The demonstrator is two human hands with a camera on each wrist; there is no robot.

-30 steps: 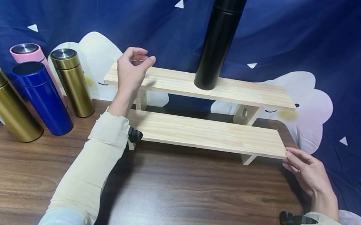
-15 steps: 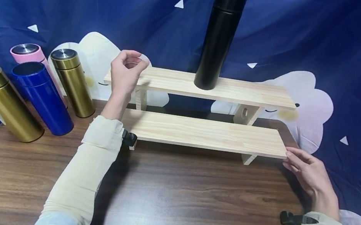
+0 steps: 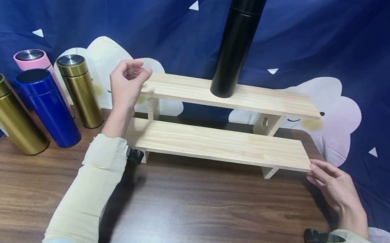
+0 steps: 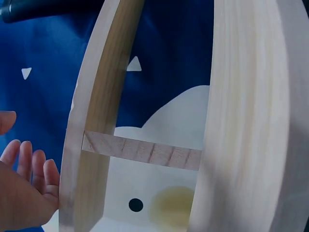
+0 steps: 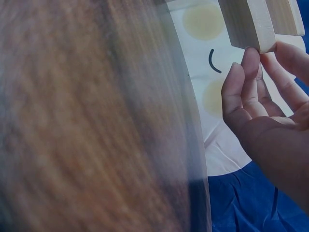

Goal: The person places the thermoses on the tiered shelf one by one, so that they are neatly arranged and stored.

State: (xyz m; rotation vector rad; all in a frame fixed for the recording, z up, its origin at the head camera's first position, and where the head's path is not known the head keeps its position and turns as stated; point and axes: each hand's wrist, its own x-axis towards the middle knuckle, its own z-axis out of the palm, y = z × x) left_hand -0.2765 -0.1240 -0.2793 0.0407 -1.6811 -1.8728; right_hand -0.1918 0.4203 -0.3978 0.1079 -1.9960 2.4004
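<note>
A two-tier pale wooden shelf (image 3: 222, 144) stands on the table, a tall black thermos bottle (image 3: 237, 46) upright on its upper board. My left hand (image 3: 125, 88) is raised at the left end of that upper board, fingers loosely bent and nothing held. In the left wrist view its curved fingers (image 4: 38, 166) are beside the board's edge. My right hand (image 3: 340, 195) pinches the right end of the lower board with its fingertips. The right wrist view shows thumb and fingers around the board's corner (image 5: 263, 36).
At the left of the brown table (image 3: 214, 217) several more bottles stand close together: a gold one (image 3: 10, 119), a blue one (image 3: 50, 110), a pink one (image 3: 35, 60) and a second gold one (image 3: 80, 91). A blue curtain (image 3: 343, 43) hangs right behind the shelf.
My left hand has moved left and slightly down, away from the black thermos bottle toward the upper board's left end. The right hand and the shelf have stayed in place.
</note>
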